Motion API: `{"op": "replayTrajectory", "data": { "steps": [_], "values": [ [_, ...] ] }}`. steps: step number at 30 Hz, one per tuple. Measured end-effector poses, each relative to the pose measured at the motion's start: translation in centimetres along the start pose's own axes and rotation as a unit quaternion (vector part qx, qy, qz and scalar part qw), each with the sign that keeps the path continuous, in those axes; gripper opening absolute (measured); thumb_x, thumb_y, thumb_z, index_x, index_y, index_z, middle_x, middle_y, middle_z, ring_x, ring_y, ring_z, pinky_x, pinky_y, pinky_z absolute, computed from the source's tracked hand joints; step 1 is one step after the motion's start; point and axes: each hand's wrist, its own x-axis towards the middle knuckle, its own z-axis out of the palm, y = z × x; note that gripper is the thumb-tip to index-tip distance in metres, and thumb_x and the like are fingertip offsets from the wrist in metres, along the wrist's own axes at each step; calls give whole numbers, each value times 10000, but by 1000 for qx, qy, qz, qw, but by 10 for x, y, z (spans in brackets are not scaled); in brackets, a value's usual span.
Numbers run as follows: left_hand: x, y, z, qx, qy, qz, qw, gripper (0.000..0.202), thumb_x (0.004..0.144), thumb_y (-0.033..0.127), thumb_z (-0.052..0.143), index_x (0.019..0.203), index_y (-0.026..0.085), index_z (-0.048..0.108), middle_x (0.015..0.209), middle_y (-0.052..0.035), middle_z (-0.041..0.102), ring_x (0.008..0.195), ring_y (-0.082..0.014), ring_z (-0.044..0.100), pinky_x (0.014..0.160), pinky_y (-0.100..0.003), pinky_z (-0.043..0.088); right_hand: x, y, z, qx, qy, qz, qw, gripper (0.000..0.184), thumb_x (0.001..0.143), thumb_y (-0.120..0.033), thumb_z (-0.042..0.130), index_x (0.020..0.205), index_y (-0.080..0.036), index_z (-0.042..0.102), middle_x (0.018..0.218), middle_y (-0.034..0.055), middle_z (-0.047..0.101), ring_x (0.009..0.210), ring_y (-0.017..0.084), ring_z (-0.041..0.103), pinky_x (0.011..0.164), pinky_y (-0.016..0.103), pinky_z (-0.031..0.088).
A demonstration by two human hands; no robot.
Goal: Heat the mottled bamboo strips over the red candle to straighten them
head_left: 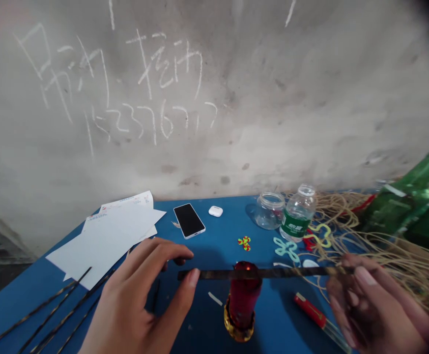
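Both my hands hold a long dark flat strip (273, 273) level over the top of a red candle (244, 300) in a gold holder. My left hand (140, 300) pinches the strip's left end between thumb and fingers. On the right end my right hand (374, 307), blurred by motion, has its fingers curled round the strip. The candle stands upright on the blue table (214, 236), between my hands and just below the strip.
White papers (107, 236), a black phone (188, 220) and a white earbud case (215, 211) lie at the back. A glass jar (270, 210), water bottle (297, 212), green glass bottles (406, 196), pale fibre strands (384, 236), several dark strips (52, 309) and a red lighter (312, 309) surround me.
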Motion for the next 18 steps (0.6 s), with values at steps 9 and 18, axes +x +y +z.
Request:
{"op": "replayTrajectory", "data": {
  "steps": [9,18],
  "values": [
    [-9,-3,-4,12,-2,-5,1000,60,996,229,675,994,288,675,855,51,688,725,-118,649,655,-210,508,5,-2,2,0,26,8,1000,528,640,-630,907,994,-317,671,497,-80,531,345,114,459,298,155,362],
    [-13,-10,-3,41,-3,1,999,101,1011,298,689,1098,345,712,874,80,731,721,-95,709,634,-173,533,12,6,-5,2,8,-34,999,461,691,-597,865,996,-318,660,488,-59,592,308,148,459,260,187,337]
  ]
}}
